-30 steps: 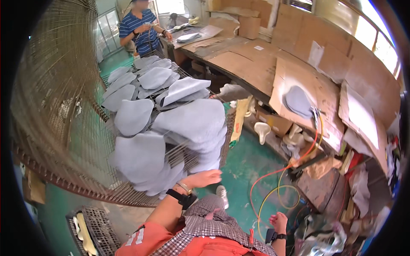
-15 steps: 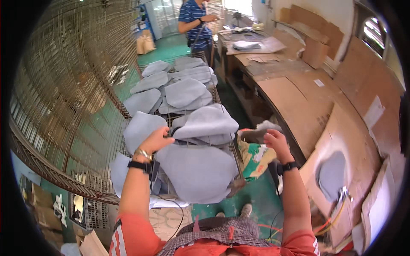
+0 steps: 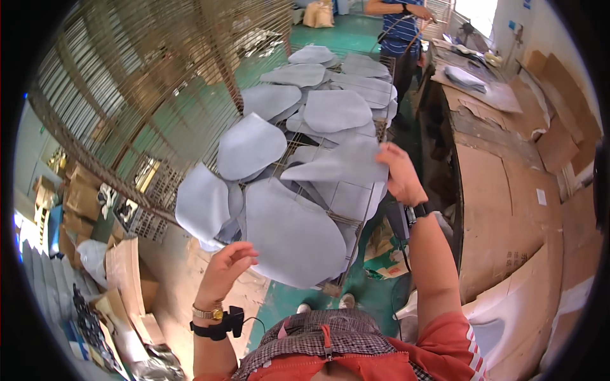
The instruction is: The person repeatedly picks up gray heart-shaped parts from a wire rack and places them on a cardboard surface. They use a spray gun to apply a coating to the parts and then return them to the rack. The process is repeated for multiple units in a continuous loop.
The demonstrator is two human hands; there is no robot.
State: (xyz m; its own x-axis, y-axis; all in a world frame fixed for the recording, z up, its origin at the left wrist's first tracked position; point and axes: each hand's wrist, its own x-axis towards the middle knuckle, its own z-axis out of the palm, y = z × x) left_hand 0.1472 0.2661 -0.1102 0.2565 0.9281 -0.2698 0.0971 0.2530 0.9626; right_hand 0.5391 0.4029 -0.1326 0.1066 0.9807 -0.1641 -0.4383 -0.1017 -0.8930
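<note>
Flat, rounded grey sheet pieces lie in overlapping piles on a wire rack. My right hand (image 3: 403, 174) is at the rack's right side, its fingers closed on the right end of a partly lifted grey sheet piece (image 3: 343, 160). This piece slants over other grey pieces below it. My left hand (image 3: 227, 270) is beside the near left edge of a large grey piece (image 3: 292, 232), fingers loosely bent and apart, with nothing visible in them. Two more grey pieces (image 3: 251, 147) (image 3: 202, 202) lie along the rack's left side.
A tall wire frame (image 3: 146, 82) rises on the left. On the right runs a long cardboard-covered bench (image 3: 483, 184). Beyond the rack stands a person in a striped shirt (image 3: 401, 32). Cardboard boxes (image 3: 82, 193) are at lower left; a printed bag (image 3: 384, 251) lies on the floor.
The view has swung, shifting the rack. My right hand has gone from empty air beside the rack to the folded piece's right end. My left hand has drawn back to the near piece's edge.
</note>
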